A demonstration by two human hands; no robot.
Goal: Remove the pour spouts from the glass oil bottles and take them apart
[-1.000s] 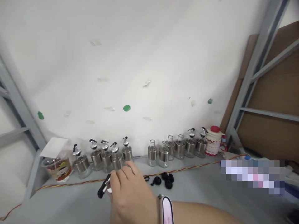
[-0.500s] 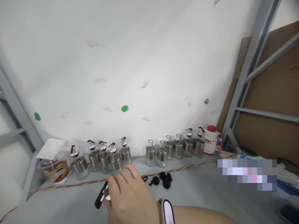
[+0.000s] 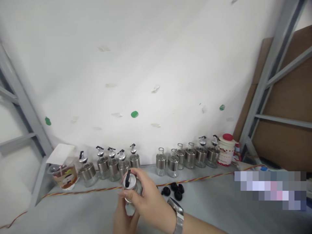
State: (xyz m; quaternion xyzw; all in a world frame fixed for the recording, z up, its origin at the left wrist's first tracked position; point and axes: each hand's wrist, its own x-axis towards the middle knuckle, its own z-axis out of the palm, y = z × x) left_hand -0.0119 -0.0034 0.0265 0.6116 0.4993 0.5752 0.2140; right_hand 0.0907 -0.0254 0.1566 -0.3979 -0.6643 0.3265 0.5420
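Gray bench (image 3: 209, 198) across lower frame; white wall (image 3: 175, 65) behind. Silver-topped glass dispenser bottle (image 3: 132, 182) at lower centre, spout end facing camera. Right hand (image 3: 151, 202) clamped around its upper part; left hand (image 3: 123, 218) grips from below. Black stoppers (image 3: 178, 195) right of centre.

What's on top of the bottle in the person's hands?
A silver cap with a black lever shows on top of the bottle. The neck under the cap is out of sight, and the right hand and left hand cover much of the body.
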